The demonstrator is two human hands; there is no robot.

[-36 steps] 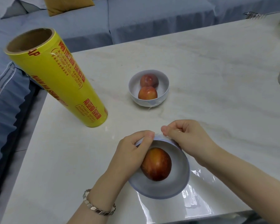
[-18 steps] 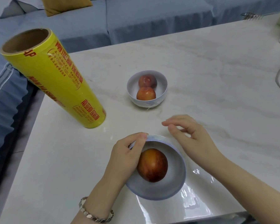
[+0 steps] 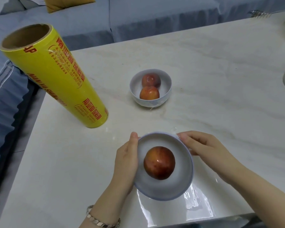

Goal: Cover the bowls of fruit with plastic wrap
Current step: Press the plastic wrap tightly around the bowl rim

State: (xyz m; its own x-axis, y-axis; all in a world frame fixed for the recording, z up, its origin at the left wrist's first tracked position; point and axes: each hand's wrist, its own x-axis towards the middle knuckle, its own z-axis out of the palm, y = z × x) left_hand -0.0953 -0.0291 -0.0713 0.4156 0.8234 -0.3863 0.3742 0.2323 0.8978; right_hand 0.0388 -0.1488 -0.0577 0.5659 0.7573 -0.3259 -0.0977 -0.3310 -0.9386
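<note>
Wrap roll (image 3: 56, 76) — "4P", "NAN YA".

Counted two bowls, near bowl (image 3: 183, 178), far bowl (image 3: 166, 84); three fruits (image 3: 159, 162) (image 3: 149, 93) (image 3: 151, 79); one wrap roll (image 3: 56, 76); two hands (image 3: 125, 163) (image 3: 204, 145); one bracelet (image 3: 102, 223).

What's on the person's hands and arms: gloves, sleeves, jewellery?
No gloves: left hand and right hand are bare, with no rings visible. No sleeves in view on either forearm. The left wrist wears a metallic bracelet of flat links, silver to rose in tone. Nothing shows on the right wrist.
</note>
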